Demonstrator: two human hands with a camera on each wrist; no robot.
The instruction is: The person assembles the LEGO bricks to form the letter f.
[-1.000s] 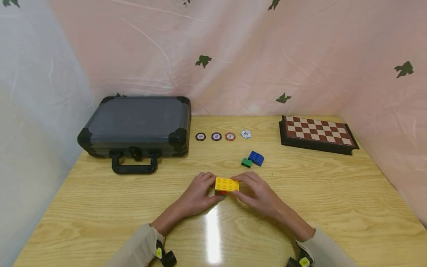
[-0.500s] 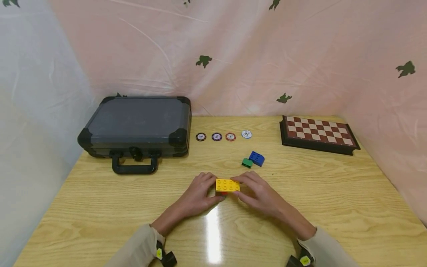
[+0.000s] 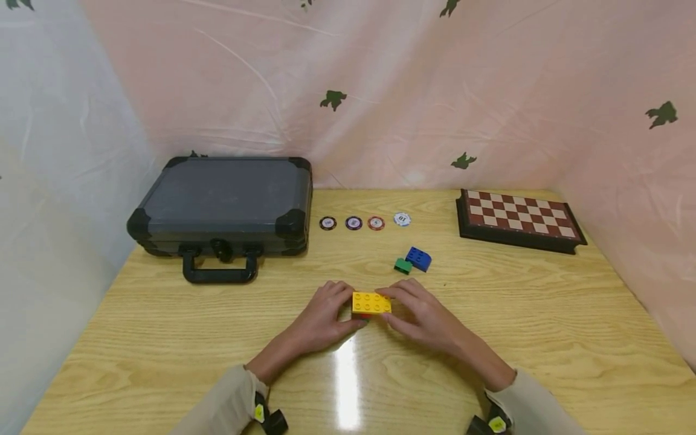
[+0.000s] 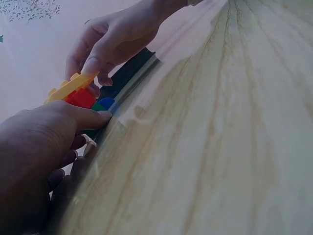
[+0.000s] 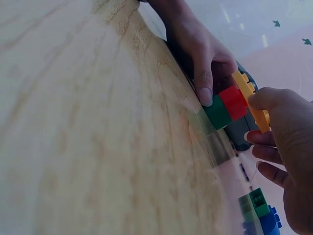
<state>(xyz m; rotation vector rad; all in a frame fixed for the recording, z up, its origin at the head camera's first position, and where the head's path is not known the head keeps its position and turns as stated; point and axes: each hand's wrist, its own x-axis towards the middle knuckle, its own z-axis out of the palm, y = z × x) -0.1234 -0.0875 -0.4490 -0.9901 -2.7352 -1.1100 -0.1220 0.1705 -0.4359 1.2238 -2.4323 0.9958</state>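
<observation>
Near the table's middle, both hands are at a small stack of toy building bricks. Lowest in it is a green brick [image 5: 218, 115], standing on the tabletop. A red brick [image 5: 233, 103] sits above it, and a flat yellow brick [image 3: 372, 302] with round studds lies on top, overhanging to the right. My left hand [image 3: 325, 319] grips the lower bricks, its thumb against the green one. My right hand [image 3: 423, 317] pinches the overhanging end of the yellow brick between thumb and fingers. Whether yellow and red are fully pressed together, I cannot tell.
Beyond the hands lie a loose green brick [image 3: 402, 266] and a blue brick [image 3: 418, 258]. Several poker chips [image 3: 353, 223] form a row farther back. A closed dark case [image 3: 228, 199] stands back left, and a checkered game board [image 3: 519, 219] back right.
Both hands keep their grip on the stack. The yellow brick sits very slightly lower, and a little less red shows beneath it in the head view.
</observation>
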